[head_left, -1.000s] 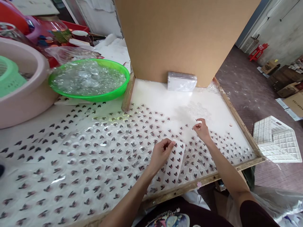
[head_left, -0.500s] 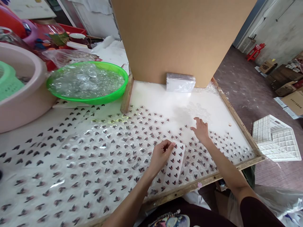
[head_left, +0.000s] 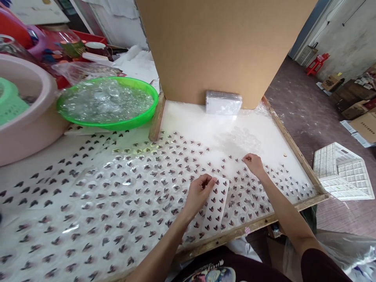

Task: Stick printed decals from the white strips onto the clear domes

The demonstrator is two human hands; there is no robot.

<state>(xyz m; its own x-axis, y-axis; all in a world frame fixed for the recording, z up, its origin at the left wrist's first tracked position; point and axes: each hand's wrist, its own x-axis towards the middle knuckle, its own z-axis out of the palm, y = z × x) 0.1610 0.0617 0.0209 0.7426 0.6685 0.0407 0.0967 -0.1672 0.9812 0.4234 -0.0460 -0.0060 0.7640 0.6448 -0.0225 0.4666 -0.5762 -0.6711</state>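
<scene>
A wide white board [head_left: 205, 125] in a wooden frame is covered with rows of small clear domes over dark printed figures. My left hand [head_left: 199, 192] pinches the top of a white sticker sheet [head_left: 217, 205] printed with the same small figures, near the front edge. My right hand [head_left: 253, 163] rests farther back to the right, fingers curled in a pinch over a dome at the edge of the filled rows; what it holds is too small to make out. Beyond it the board is bare white with a faint patch of clear domes [head_left: 239, 138].
A tall cardboard panel [head_left: 226, 47] stands at the back with a wrapped white packet [head_left: 223, 102] at its foot. A green basin [head_left: 107, 102] of clear domes and a pink tub [head_left: 26, 113] sit at the left. White plastic crates [head_left: 342, 172] lie on the floor at right.
My right hand stretched out flat over the board half a second ago, then drew back slightly right and closed into a pinch. My left hand and the sheet have stayed put.
</scene>
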